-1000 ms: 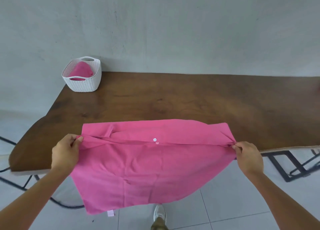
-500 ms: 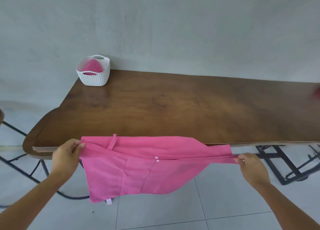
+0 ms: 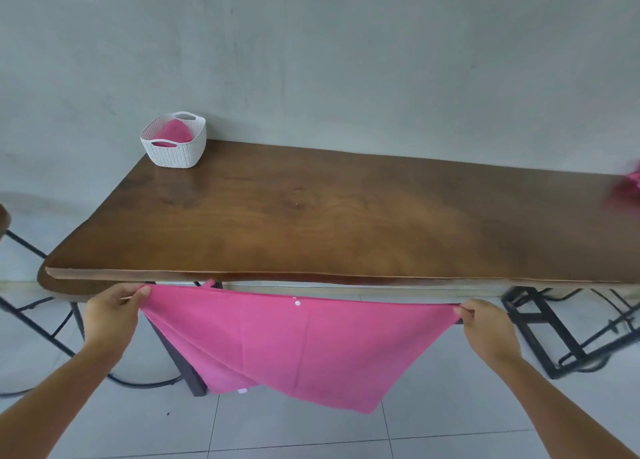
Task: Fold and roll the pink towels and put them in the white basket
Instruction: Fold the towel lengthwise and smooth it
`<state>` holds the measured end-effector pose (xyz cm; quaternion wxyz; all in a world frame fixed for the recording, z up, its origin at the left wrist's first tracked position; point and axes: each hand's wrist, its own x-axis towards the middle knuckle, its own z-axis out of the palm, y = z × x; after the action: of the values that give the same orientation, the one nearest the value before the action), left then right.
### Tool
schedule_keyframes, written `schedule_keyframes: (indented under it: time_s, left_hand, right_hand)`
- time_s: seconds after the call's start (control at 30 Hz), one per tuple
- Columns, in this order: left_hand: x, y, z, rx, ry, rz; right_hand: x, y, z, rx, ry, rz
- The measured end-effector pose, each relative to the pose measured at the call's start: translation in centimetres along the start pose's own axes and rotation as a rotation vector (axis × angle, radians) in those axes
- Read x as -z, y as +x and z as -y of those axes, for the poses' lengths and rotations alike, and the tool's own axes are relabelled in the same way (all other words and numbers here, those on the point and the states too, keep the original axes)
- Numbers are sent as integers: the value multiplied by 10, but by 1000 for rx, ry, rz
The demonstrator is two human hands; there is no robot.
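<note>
Pink towel (image 3: pixel 304 348) hangs taut off the bench (image 3: pixel 346 223) edge, both hands pinching its top corners: left hand (image 3: pixel 110 315), right hand (image 3: pixel 485 323). Possibly doubled; a loosened pinch would drop it to the floor.

A: How many pink towels?
B: Three pink things: one held towel (image 3: pixel 294 348), one basket towel (image 3: pixel 172 134), one blurred pink heap (image 3: pixel 628 190).
A: And the rest?
B: One white basket (image 3: pixel 173 155), one worktop (image 3: pixel 346 216), two hands: left hand (image 3: pixel 110 315), right hand (image 3: pixel 485 323).
</note>
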<state>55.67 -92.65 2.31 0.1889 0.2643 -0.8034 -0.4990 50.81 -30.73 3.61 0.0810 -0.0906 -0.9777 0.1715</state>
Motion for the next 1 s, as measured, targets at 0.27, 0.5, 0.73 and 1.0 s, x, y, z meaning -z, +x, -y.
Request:
schedule_keyframes:
  time_s: [0.27, 0.5, 0.73, 1.0]
  left_hand:
    - [-18, -36, -14, 103, -153, 21]
    - [-27, -57, -28, 96, -275, 15]
    - [-34, -52, -45, 19, -183, -73]
    - [-59, -12, -74, 11, -84, -108]
  right_hand:
    - [24, -5, -30, -12, 178, -25]
    - [36, 0, -45, 3, 229, -55]
    - [38, 22, -47, 22, 253, -85]
    - [32, 60, -33, -37, 293, -121]
